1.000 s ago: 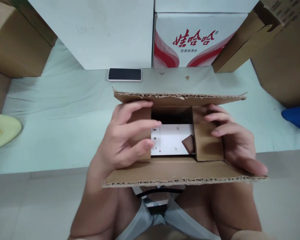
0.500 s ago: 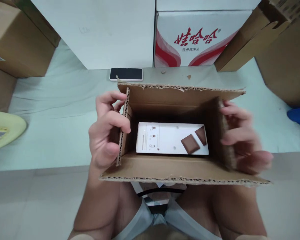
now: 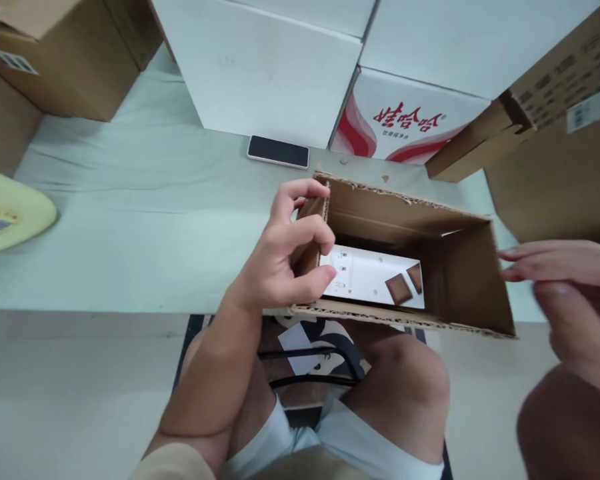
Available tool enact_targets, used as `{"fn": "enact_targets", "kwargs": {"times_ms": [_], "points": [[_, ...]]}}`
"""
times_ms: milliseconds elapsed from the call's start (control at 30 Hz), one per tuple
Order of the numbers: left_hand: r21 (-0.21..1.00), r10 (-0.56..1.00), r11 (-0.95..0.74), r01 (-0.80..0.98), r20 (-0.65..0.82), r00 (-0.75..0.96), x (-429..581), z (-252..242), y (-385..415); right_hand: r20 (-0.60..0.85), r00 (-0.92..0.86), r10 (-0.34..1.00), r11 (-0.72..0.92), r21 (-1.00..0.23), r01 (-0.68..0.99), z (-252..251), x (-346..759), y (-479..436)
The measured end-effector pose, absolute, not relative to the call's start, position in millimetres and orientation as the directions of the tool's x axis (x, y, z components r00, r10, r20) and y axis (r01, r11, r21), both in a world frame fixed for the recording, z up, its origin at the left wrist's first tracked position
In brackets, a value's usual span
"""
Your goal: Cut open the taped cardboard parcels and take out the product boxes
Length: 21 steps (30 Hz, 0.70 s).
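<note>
An uncovered cardboard box (image 3: 460, 273) with torn rims sits near the front edge of the covered surface. Inside it lies a white carton (image 3: 370, 277) printed with brown chocolate squares and small diagrams. My left hand (image 3: 290, 257) grips the box's left wall, fingers hooked over its edge and thumb over the near side, hiding part of the carton's left end. To the right of the box is my right hand (image 3: 575, 287), fingers stretched out and holding nothing. Its fingertips are at the outside of the right wall; whether they touch, I cannot tell.
Behind the box, a phone (image 3: 279, 152) lies on the pale green cloth (image 3: 180, 233). White cartons (image 3: 275, 73) and a red-lettered water carton (image 3: 405, 120) stand at the back. Brown boxes (image 3: 75, 60) are on both sides; a yellow container (image 3: 15, 210) is at left.
My right hand has let go of the box's right wall and moved off to the right. The right flap has swung outward. My left hand keeps hold, and the view has shifted.
</note>
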<state>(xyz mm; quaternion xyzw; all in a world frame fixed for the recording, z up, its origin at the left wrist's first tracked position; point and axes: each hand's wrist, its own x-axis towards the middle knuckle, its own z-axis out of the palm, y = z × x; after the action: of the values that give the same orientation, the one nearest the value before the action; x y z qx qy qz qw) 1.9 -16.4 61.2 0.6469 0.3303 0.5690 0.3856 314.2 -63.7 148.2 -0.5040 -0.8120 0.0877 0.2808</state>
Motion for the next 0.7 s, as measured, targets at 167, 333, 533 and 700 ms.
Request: {"fn": "enact_targets", "kwargs": {"times_ms": [167, 333, 533, 700], "points": [[0.85, 0.839, -0.527, 0.002, 0.52, 0.164, 2.1, 60.7, -18.1, -0.186, -0.727, 0.661, 0.698, -0.205, 0.686, 168.5, 239.2, -7.3], [0.82, 0.804, -0.573, 0.002, 0.561, 0.198, 0.3, 61.4, -22.2, -0.537, -0.535, 0.653, 0.678, 0.098, 0.729, 139.6, 219.3, 13.1], [0.828, 0.807, -0.56, -0.038, 0.555, 0.203, -4.8, 60.7, -21.5, -0.483, -0.523, 0.702, 0.685, 0.256, 0.682, 134.3, 225.3, -2.5], [0.816, 0.775, -0.572, -0.087, 0.572, 0.267, -9.6, 58.8, -22.3, -0.38, -0.458, 0.804, 0.566, 0.249, 0.786, 153.1, 241.2, 0.8]]}}
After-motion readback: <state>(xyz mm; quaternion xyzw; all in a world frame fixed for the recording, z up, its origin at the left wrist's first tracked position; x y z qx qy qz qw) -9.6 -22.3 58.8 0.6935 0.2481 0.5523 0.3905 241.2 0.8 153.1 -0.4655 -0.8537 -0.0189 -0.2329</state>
